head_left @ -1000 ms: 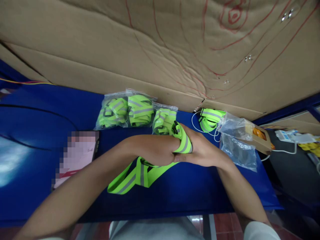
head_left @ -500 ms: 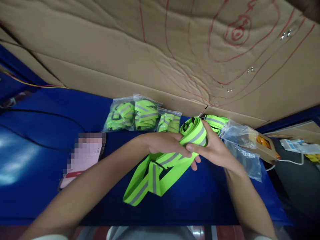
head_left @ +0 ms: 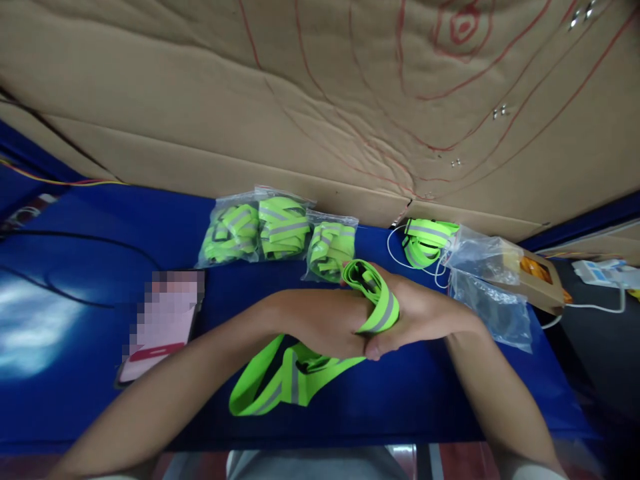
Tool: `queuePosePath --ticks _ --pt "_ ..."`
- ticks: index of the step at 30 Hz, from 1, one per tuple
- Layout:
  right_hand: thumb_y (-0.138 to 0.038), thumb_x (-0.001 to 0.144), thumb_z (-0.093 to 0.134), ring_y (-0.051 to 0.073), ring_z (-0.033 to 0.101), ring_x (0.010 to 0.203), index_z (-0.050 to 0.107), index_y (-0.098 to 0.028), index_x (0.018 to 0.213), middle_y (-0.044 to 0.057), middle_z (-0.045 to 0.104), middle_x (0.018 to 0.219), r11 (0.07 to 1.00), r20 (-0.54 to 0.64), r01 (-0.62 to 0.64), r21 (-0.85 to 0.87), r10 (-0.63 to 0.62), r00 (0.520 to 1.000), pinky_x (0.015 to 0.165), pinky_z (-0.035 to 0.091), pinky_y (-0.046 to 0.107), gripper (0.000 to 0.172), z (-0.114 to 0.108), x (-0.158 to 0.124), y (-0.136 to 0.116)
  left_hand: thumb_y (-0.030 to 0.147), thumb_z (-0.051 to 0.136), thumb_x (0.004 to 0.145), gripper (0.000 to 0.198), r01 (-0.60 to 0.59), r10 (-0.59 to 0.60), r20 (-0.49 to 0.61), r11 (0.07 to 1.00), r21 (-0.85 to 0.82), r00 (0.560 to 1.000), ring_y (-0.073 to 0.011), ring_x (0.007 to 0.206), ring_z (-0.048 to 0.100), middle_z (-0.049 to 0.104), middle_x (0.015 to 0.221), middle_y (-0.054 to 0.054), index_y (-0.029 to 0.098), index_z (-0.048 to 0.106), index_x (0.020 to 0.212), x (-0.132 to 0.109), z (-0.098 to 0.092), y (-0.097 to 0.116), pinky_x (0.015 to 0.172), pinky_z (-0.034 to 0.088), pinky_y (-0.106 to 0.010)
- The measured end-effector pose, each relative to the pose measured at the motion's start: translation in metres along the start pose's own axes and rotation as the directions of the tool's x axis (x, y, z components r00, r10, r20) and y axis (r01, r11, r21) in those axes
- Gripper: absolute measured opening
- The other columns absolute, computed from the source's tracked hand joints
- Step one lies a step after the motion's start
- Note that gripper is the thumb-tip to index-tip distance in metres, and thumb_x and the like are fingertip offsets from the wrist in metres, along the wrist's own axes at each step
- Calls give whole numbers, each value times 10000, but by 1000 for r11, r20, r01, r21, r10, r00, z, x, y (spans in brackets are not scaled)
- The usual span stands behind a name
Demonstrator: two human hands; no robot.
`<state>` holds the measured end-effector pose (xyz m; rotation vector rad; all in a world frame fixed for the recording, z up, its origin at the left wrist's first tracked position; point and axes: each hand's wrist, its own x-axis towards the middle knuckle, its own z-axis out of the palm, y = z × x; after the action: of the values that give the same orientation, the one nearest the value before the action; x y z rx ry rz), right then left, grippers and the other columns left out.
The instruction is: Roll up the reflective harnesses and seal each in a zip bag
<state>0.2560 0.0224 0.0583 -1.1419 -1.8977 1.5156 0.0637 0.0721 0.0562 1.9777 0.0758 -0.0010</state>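
Note:
My left hand (head_left: 325, 320) and my right hand (head_left: 417, 303) meet over the front middle of the table. Between them is a partly rolled neon-green reflective strap (head_left: 386, 312) with a grey stripe. My right hand is closed round the roll, its thumb pointing toward my left hand. The left hand presses against the roll from the other side, and most of its fingers are hidden. A loose looped length of the strap hangs below my left wrist, with a black buckle partly showing. Beyond my hands, several clear zip bags (head_left: 284, 227) hold folded straps of the same kind.
Another green strap bundle (head_left: 429, 237) lies at the back right by a white cable. Beside it are clear plastic bags (head_left: 493, 313) and an open cardboard box (head_left: 543, 283). A phone (head_left: 167, 320) lies left on the blue table (head_left: 90, 267). Cardboard (head_left: 175, 100) walls the back.
My hands and the roll have moved lower and closer to me. The left hand now covers more of the roll, and the loose loop has shifted slightly left. The camera view has shifted.

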Motion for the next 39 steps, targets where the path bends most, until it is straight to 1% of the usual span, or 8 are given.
queuePosePath --ticks 3,9,15,18,22,27,33,39 --pt "-307 787 837 164 699 554 440 -223 1218 -24 733 748 977 176 -112 182 80 981 427 528 214 592 5 1 -3 162 484 968 261 102 -101 59 995 -14 993 -197 982 727 768 1073 -118 95 702 1096 -3 -5 -1 876 550 -277" --pt "-248 753 873 161 714 588 484 -231 1101 -50 688 776 957 -44 -4 288 17 999 456 517 201 521 6 2 -6 256 565 964 242 161 -171 -11 947 -278 985 -182 963 736 777 1005 -98 88 720 1044 -5 -14 -6 894 562 -286" --pt "-388 847 802 163 703 722 705 -171 1022 28 743 892 980 -141 -93 178 119 983 621 567 247 295 -22 -11 -3 302 718 869 297 156 -155 61 734 -661 986 -230 1172 701 763 1200 -74 166 715 1133 11 0 -24 1005 545 -323" --pt "-415 865 782 213 736 874 752 -174 1025 48 773 973 965 -153 -144 220 180 972 773 605 304 291 -34 -16 2 375 728 864 302 173 -132 113 695 -698 985 -236 1075 730 788 1114 -73 179 727 1095 14 2 -33 929 575 -327" --pt "-389 865 786 209 742 968 752 -207 1100 25 780 1083 966 -66 -167 197 183 981 854 608 305 299 -38 -16 1 351 757 820 212 206 -148 145 770 -604 978 -231 967 740 798 959 -47 177 763 940 13 -2 -37 900 568 -312" --pt "-408 859 784 205 741 972 723 -226 1147 8 773 1094 981 -122 -148 123 163 979 849 608 307 346 -34 -13 -6 287 810 726 156 257 -297 -41 882 -394 954 -226 802 718 771 851 -31 182 769 833 14 -5 -39 753 552 -298" --pt "-460 855 774 259 712 1054 663 -230 1221 34 745 1165 987 -362 -101 -126 49 931 907 591 377 446 -30 -8 -3 328 791 768 252 224 -310 -57 791 -569 949 -228 947 718 777 1001 -27 208 756 987 20 3 -42 822 550 -290" --pt "-455 868 762 276 671 1147 584 -235 1308 57 696 1271 889 -553 -59 -454 -229 801 989 543 402 523 -18 2 5 459 775 792 401 111 -432 -441 801 -588 787 -266 1028 710 767 1054 -56 200 736 1096 37 24 -46 875 563 -346"
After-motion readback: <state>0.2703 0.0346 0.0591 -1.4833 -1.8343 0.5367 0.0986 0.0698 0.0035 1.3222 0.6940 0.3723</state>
